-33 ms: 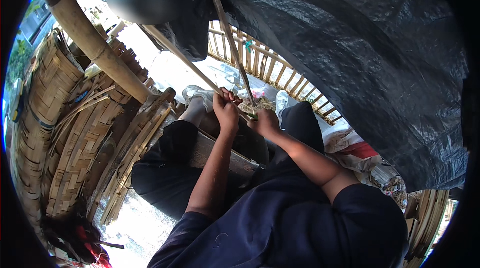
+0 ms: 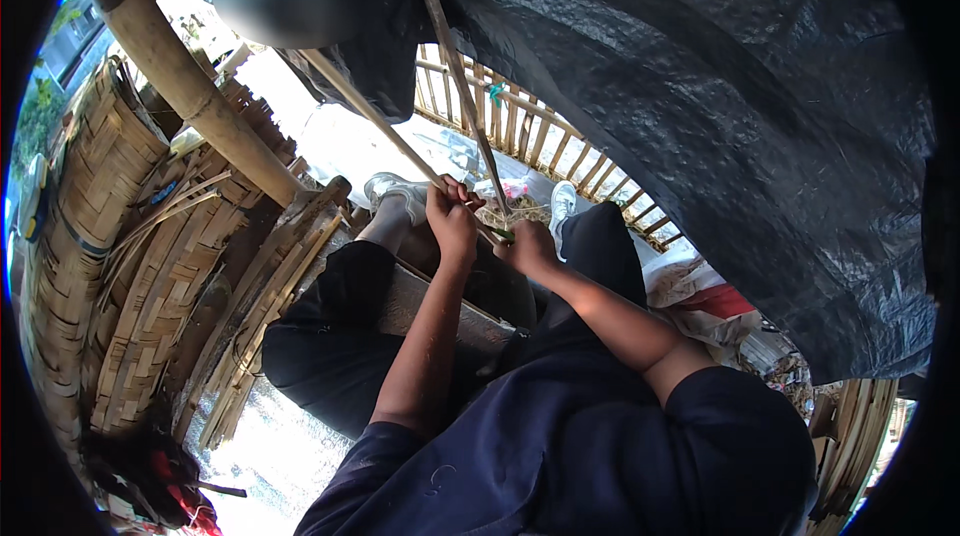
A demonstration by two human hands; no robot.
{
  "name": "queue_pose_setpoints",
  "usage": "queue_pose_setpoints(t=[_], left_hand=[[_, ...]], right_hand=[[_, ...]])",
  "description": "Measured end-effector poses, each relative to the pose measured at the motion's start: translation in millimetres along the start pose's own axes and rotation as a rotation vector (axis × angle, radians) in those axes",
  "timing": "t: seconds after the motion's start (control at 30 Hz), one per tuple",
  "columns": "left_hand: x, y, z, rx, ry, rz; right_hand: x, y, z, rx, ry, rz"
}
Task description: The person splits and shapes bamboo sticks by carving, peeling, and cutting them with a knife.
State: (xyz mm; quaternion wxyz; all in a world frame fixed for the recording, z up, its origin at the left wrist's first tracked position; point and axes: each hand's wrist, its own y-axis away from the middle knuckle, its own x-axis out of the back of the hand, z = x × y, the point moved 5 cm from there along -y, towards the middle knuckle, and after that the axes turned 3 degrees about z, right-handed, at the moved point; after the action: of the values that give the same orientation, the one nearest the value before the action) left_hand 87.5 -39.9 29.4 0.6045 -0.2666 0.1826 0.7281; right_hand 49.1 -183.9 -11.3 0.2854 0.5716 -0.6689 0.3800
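My left hand (image 2: pixel 453 223) is closed around a long pale bamboo strip (image 2: pixel 372 114), which slants up and away to the left. Its near end runs down between my two hands. Just to the right, my closed right hand (image 2: pixel 528 248) has a small green piece (image 2: pixel 504 234) showing at its thumb side. What else those fingers grip is hidden. A darker flat wooden slat (image 2: pixel 462 81) rises from close beyond my hands toward the top; I cannot tell whether it touches the right hand. Both hands are over my lap, between my bent knees.
Black plastic sheeting (image 2: pixel 700 86) hangs across the right and top. A thick bamboo pole (image 2: pixel 190 86) slants at left beside woven bamboo panels (image 2: pixel 115 166) and stacked bamboo slats (image 2: pixel 260 336). Ahead is a low bamboo fence (image 2: pixel 535 126). A crumpled sack (image 2: pixel 700 291) lies at my right.
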Motion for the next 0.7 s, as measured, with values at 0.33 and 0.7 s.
queue_pose_setpoints(t=[0.33, 0.7], left_hand=[[2, 10, -2, -0.063, -0.191, -0.007], [21, 28, -8, -0.052, -0.128, 0.004]], right_hand=[[-13, 0, 23, 0.063, -0.234, -0.211], [-41, 4, 38, -0.018, -0.531, -0.301]])
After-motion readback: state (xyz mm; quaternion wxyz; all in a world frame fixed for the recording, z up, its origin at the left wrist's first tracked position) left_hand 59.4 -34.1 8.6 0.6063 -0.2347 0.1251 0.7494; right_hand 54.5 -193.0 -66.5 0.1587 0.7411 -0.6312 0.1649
